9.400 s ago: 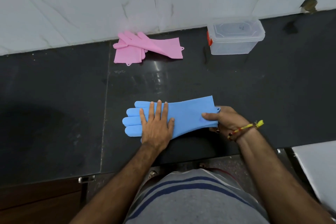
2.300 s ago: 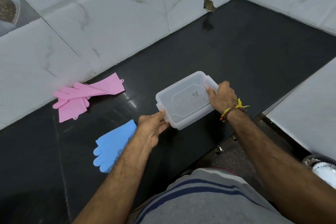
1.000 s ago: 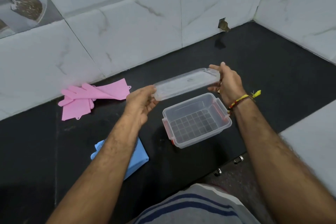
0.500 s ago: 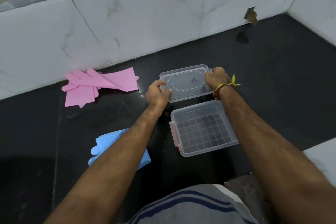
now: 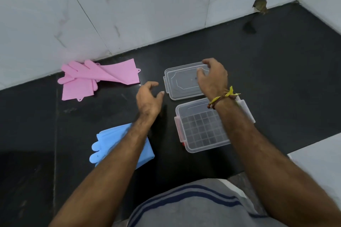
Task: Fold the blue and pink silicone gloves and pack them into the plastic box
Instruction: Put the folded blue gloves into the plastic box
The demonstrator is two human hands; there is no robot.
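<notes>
The clear plastic box [image 5: 201, 129] stands open on the black counter, nothing inside it. Its clear lid [image 5: 181, 84] lies flat just behind it. My right hand [image 5: 212, 77] hovers over the lid's right end with loosely curled fingers, holding nothing. My left hand [image 5: 148, 99] hangs just left of the lid, fingers relaxed, also holding nothing. The folded blue gloves [image 5: 107, 143] lie at the near left, partly hidden under my left forearm. The pink gloves [image 5: 96, 77] lie unfolded and overlapping at the back left against the wall.
White marble wall tiles [image 5: 147, 5] run behind the black counter [image 5: 276, 79], meeting in a corner at the far right. A hole in the tile [image 5: 260, 3] sits near that corner. A white surface [image 5: 321, 158] borders the counter at the near right.
Both hands have set the lid down behind the box and let go of it. They have drawn back slightly and now hold nothing.
</notes>
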